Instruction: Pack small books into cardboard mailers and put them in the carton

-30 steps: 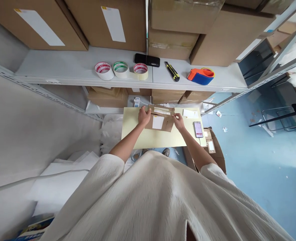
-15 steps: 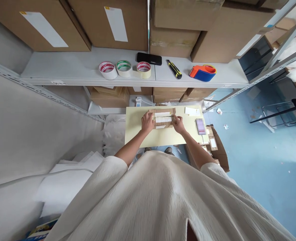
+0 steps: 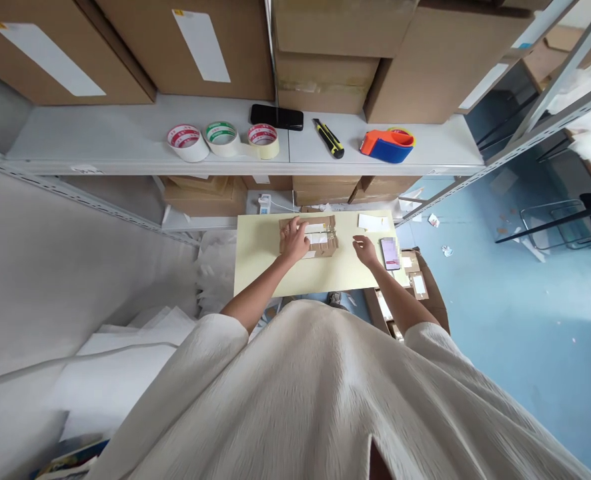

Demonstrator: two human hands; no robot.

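Observation:
A small cardboard box (image 3: 329,248) with white labels and shiny tape at its right end lies on the pale yellow table (image 3: 255,270). My left hand (image 3: 294,241) rests over the left part of the box, fingers spread across its top, hiding some of the label. Apart from the box, to its right, my right hand (image 3: 366,252) hovers with loosely bent fingers and a gap between thumb and forefinger; nothing shows in it. Close beside that hand lies a phone with a lit screen (image 3: 390,254). A white paper slip (image 3: 373,223) is behind it.
On the shelf (image 3: 135,143) ahead are several tape rolls (image 3: 221,138), a black phone (image 3: 277,117), a yellow-black utility knife (image 3: 328,138) and an orange-blue tape dispenser (image 3: 388,146). Large cartons (image 3: 215,50) stand behind them. An open carton (image 3: 433,300) with labelled boxes sits right of the table.
My right hand has let go of the box's right end and moved right, towards the lit phone. My left hand stays on the box. The view has turned slightly right.

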